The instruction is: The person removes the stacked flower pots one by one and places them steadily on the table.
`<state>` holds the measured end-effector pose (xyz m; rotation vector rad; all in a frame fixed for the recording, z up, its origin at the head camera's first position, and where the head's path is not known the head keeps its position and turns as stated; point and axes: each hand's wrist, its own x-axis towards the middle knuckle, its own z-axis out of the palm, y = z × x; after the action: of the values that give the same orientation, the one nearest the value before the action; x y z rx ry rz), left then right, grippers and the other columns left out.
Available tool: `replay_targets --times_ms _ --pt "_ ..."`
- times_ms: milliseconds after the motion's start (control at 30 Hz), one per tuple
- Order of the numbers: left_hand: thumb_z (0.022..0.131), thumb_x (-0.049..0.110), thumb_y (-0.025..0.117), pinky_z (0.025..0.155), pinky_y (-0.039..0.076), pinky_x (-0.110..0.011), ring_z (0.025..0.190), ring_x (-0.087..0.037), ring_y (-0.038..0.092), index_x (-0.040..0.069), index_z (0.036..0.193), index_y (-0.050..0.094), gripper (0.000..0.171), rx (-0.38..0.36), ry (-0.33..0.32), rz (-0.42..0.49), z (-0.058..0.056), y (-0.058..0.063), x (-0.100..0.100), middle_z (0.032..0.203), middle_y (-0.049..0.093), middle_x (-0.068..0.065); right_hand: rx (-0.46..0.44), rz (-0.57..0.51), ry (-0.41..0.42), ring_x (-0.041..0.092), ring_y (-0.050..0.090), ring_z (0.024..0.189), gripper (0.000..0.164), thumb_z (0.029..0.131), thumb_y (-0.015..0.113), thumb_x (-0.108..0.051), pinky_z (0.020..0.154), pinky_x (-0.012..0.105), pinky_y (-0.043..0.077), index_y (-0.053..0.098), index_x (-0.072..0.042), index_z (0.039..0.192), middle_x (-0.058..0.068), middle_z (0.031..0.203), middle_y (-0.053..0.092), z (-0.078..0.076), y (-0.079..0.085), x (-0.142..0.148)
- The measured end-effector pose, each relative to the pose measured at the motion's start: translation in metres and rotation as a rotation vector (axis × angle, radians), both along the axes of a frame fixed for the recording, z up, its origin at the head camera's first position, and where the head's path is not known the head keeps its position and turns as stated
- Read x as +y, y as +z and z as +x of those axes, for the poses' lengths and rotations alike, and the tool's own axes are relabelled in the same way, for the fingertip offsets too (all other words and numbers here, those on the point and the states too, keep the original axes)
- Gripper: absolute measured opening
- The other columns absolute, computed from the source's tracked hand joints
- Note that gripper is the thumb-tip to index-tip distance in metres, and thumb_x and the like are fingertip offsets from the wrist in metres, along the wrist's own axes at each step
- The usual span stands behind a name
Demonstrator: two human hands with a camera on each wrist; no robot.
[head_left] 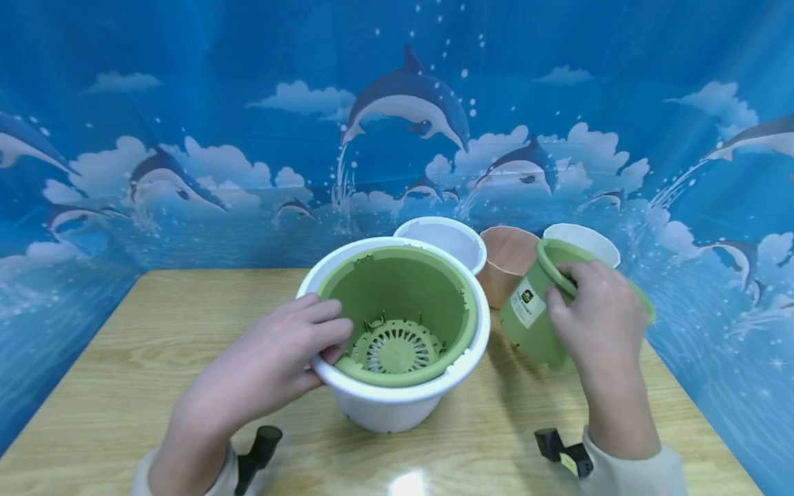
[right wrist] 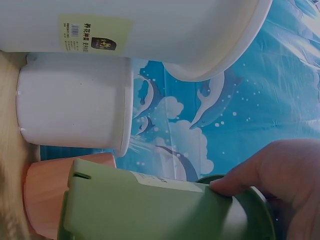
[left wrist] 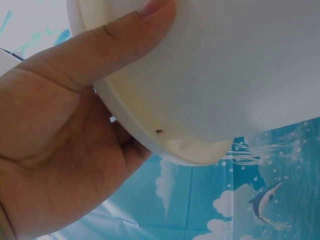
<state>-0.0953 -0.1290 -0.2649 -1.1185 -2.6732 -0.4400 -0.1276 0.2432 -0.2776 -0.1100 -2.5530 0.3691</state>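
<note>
A large white flowerpot [head_left: 387, 408] stands mid-table with a green flowerpot [head_left: 397, 275] nested inside it, its slotted base showing. My left hand [head_left: 273, 355] grips the white pot's rim at the left; in the left wrist view the thumb lies along the outer wall and the other fingers go over the rim. To the right, my right hand [head_left: 598, 317] pinches the rim of another green flowerpot [head_left: 533, 324], thumb outside. That pot is tilted and carries a white label; its underside is partly hidden, so I cannot tell whether it touches the table.
Behind stand a smaller white pot [head_left: 443, 241], a terracotta-coloured pot [head_left: 509, 251] and another white pot [head_left: 586, 241], partly hidden by the held green pot. A dolphin-print curtain [head_left: 248, 138] hangs behind the wooden table [head_left: 205, 310]. Each wrist wears a black mount.
</note>
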Motion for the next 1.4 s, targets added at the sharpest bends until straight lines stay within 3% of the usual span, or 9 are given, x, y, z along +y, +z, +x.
replay_targets --times_ms 567,767,1133,1400 --pt "0.077 0.018 0.084 0.071 0.038 -0.025 0.08 -0.008 0.039 0.031 0.077 0.045 0.041 0.009 -0.002 -0.002 0.0 -0.001 0.0 0.084 0.042 0.017 -0.222 -0.026 -0.017 0.043 0.061 0.098 0.039 0.091 0.066 -0.022 0.06 0.051 0.042 0.065 -0.007 0.127 0.02 0.113 0.065 -0.008 -0.001 0.003" --pt "0.077 0.018 0.084 0.071 0.038 -0.025 0.08 -0.008 0.039 0.03 0.077 0.044 0.042 0.014 -0.009 0.004 0.0 -0.001 0.0 0.084 0.041 0.017 -0.25 -0.023 -0.007 0.046 0.062 0.096 0.039 0.09 0.066 -0.022 0.056 0.048 0.041 0.065 -0.006 0.126 0.022 0.116 0.066 -0.013 -0.005 0.006" --pt "0.077 0.019 0.084 0.071 0.038 -0.025 0.081 -0.008 0.039 0.03 0.076 0.044 0.042 0.008 -0.003 0.004 0.0 -0.002 0.0 0.084 0.041 0.017 -0.281 -0.03 -0.008 0.04 0.062 0.088 0.036 0.09 0.065 -0.021 0.052 0.043 0.037 0.066 -0.007 0.123 0.019 0.111 0.068 -0.015 -0.009 0.007" --pt "0.08 0.017 0.081 0.07 0.04 -0.024 0.081 -0.007 0.04 0.03 0.074 0.043 0.041 0.007 0.008 -0.002 -0.001 -0.002 0.001 0.082 0.041 0.016 -0.342 -0.013 0.009 0.034 0.057 0.08 0.031 0.088 0.067 -0.027 0.053 0.045 0.038 0.062 -0.012 0.115 0.011 0.087 0.064 -0.017 -0.012 0.008"
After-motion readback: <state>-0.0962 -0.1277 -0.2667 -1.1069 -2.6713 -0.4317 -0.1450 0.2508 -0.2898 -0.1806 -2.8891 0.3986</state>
